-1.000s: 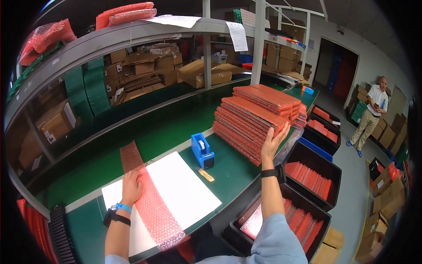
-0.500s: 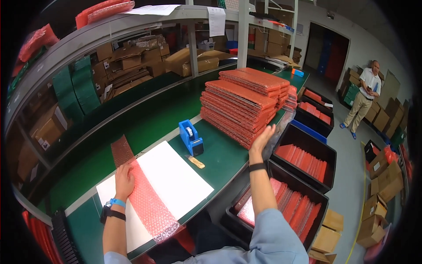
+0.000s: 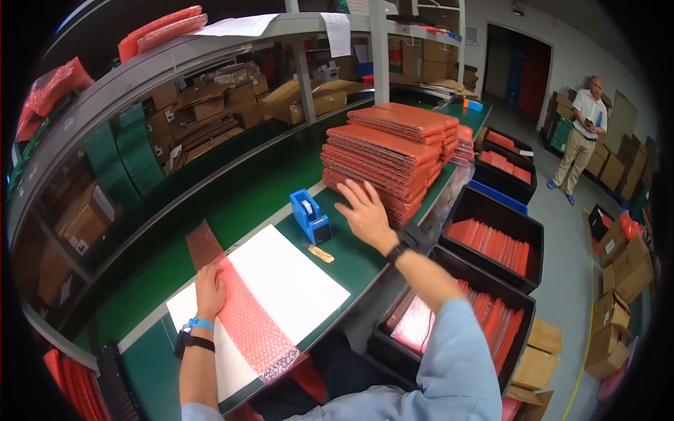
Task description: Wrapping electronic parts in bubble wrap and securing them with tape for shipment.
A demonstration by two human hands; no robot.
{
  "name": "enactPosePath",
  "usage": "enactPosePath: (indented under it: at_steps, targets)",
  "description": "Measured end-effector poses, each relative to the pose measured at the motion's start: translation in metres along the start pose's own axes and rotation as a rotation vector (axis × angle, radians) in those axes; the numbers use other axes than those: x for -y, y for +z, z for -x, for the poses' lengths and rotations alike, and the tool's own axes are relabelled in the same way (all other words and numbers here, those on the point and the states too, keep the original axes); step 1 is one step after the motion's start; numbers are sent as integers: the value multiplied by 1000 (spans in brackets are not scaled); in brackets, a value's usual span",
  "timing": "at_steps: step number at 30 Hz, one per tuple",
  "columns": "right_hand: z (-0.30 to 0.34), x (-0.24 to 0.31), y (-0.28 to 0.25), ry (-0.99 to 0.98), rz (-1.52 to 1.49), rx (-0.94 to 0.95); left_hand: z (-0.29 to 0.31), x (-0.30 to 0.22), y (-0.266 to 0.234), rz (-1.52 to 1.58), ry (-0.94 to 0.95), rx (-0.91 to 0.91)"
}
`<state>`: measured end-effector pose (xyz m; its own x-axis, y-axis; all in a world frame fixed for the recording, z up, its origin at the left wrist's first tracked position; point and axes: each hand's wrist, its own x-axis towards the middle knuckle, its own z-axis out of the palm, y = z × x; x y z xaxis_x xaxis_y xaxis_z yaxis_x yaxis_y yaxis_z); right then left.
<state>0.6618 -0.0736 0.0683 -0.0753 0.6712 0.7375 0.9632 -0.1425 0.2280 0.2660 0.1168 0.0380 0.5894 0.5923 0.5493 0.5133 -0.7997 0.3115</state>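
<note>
A long red bubble-wrap pouch [image 3: 256, 324] lies across a white sheet [image 3: 288, 274] on the green bench, its far end past the sheet's edge. My left hand [image 3: 210, 293] rests on the pouch's left side, fingers lightly bent and pressing down. Fingers spread, my right hand [image 3: 366, 216] is empty in front of a tall stack of red bubble-wrap pouches [image 3: 382, 151]. Between the sheet and that hand stand a blue tape dispenser [image 3: 310, 217] and a small cutter [image 3: 320, 253] with a pale handle.
Black crates [image 3: 531, 284] of red pouches line the bench's right side. A conveyor [image 3: 140, 277] runs beyond the sheet, under a grey shelf frame [image 3: 175, 55]. Cardboard boxes [image 3: 609, 316] lie at far right. Another person [image 3: 584, 140] stands on the floor at the back right.
My right hand has swung left from beside the stack's right corner to its front, fingers now spread. My left hand stays on the pouch. The view has shifted slightly.
</note>
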Motion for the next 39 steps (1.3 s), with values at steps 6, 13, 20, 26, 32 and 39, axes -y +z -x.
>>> enactPosePath:
  at_steps: [6,13,20,26,32,39]
  targets:
    - [0,-63,59,-307,380,179,11,8,-1,3,10,-34]
    - [4,-80,67,-356,306,215,8,-3,-3,-1,-21,-10]
    - [-5,-67,69,-388,278,134,16,6,-15,-21,-51,-22]
    - [2,-45,62,-401,268,177,27,30,-18,18,-18,-51]
    - [-23,13,41,-359,198,147,39,53,-37,-14,-63,-71]
    - [-18,137,-5,281,-417,-175,64,80,-47,9,14,-108]
